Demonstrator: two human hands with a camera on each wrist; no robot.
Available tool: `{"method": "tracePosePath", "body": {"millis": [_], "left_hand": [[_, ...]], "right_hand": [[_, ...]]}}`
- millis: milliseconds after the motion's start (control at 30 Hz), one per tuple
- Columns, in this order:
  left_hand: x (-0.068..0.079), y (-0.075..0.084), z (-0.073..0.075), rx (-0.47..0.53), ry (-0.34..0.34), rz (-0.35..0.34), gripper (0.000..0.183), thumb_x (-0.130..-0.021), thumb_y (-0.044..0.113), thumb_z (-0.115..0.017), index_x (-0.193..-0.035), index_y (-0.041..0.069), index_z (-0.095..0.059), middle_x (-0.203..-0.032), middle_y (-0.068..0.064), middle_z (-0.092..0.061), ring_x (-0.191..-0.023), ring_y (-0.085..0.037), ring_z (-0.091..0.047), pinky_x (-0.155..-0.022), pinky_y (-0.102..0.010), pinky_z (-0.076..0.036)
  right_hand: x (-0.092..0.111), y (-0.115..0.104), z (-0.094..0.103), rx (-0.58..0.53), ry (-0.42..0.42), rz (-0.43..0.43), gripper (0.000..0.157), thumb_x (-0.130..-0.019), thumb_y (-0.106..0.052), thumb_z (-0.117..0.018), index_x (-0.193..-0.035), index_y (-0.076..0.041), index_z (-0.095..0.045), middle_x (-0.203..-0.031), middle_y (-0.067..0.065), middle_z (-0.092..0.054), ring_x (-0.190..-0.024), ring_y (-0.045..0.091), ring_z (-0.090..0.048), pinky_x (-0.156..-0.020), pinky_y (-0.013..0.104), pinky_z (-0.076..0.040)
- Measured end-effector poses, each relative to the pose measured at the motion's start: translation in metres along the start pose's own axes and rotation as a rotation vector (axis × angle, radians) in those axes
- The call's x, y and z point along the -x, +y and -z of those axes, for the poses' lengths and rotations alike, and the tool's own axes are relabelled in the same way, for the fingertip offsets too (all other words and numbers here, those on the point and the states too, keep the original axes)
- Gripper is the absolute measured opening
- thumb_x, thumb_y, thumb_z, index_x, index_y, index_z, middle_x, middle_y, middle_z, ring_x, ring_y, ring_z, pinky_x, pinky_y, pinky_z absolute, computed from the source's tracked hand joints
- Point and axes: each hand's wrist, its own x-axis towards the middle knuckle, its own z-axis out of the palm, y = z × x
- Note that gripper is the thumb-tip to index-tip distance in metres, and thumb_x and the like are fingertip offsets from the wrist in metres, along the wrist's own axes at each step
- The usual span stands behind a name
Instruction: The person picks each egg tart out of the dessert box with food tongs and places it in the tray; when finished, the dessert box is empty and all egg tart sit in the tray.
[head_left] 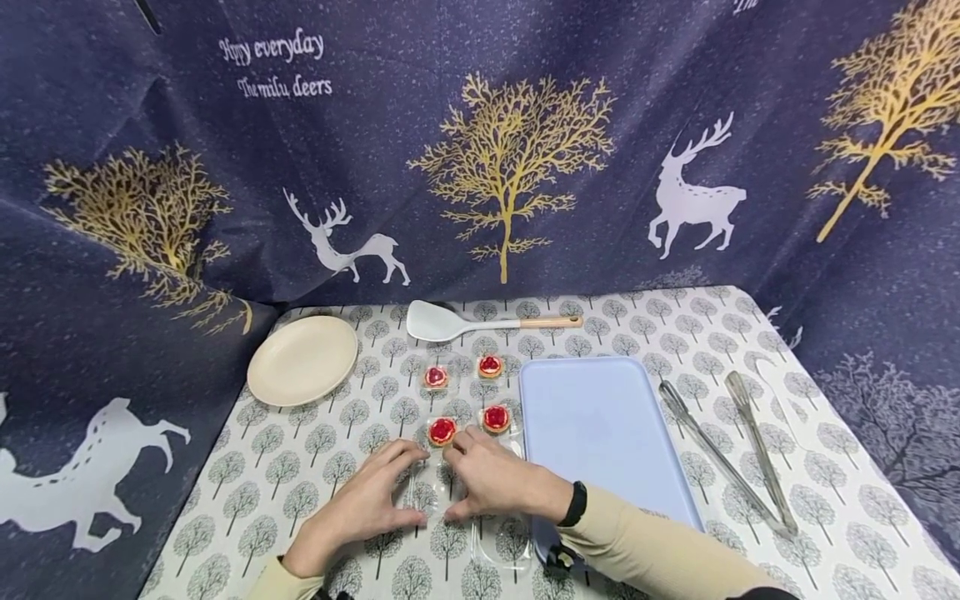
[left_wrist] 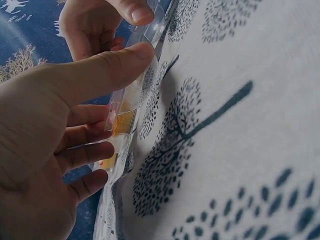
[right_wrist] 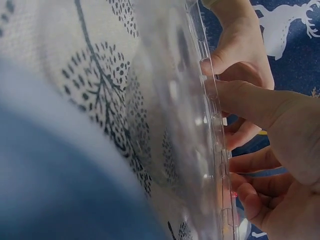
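Note:
Both my hands work at a clear plastic box (head_left: 425, 493) low in the middle of the head view. A red-topped tart (head_left: 442, 431) sits at its far end. My left hand (head_left: 375, 492) holds the box's left edge, its thumb (left_wrist: 132, 55) on the rim and its fingers (left_wrist: 90, 150) spread farther along. From the other side, my right hand (head_left: 498, 471) holds the right edge with thumb and bent fingers (right_wrist: 255, 162). A second tart (head_left: 496, 418) lies just beyond the right hand, by more clear plastic (head_left: 501, 542). The hands partly hide the box.
Two more tarts (head_left: 436, 377) (head_left: 490, 367) lie farther back. A blue tray (head_left: 592, 417) is close on the right, under the right forearm. Metal tongs (head_left: 750, 467) lie beyond it. A spatula (head_left: 442, 321) lies behind, and a cream plate (head_left: 302, 360) stands at back left.

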Motion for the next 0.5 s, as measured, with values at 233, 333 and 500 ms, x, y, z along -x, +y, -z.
{"method": "tracePosePath", "body": {"millis": [233, 333, 500], "left_hand": [[-0.0009, 0.0040, 0.0021, -0.005, -0.036, 0.034, 0.087, -0.062, 0.048, -0.087, -0.136, 0.017, -0.054, -0.139, 0.001, -0.051, -0.128, -0.021, -0.047, -0.106, -0.051, -0.044], [-0.0011, 0.0045, 0.0021, -0.016, -0.035, 0.018, 0.088, -0.062, 0.047, -0.087, -0.136, 0.014, -0.054, -0.137, -0.001, -0.051, -0.128, -0.022, -0.047, -0.107, -0.050, -0.044], [-0.0005, 0.0039, 0.0027, -0.002, -0.037, 0.000, 0.093, -0.059, 0.048, -0.087, -0.137, 0.012, -0.052, -0.137, -0.003, -0.050, -0.128, -0.022, -0.045, -0.107, -0.051, -0.043]], "right_hand": [[0.0004, -0.0014, 0.0017, 0.003, -0.011, -0.010, 0.079, -0.072, -0.066, -0.071, -0.125, -0.008, -0.059, -0.118, 0.005, -0.060, -0.103, 0.014, -0.052, -0.096, 0.022, -0.049], [0.0000, -0.0017, 0.0023, 0.008, -0.007, -0.013, 0.081, -0.070, -0.067, -0.071, -0.125, -0.008, -0.060, -0.118, 0.006, -0.060, -0.102, 0.015, -0.053, -0.096, 0.022, -0.049], [0.0006, -0.0004, 0.0029, -0.002, 0.009, -0.003, 0.087, -0.067, -0.070, -0.070, -0.125, -0.007, -0.060, -0.116, 0.005, -0.060, -0.100, 0.014, -0.052, -0.095, 0.023, -0.049]]}}
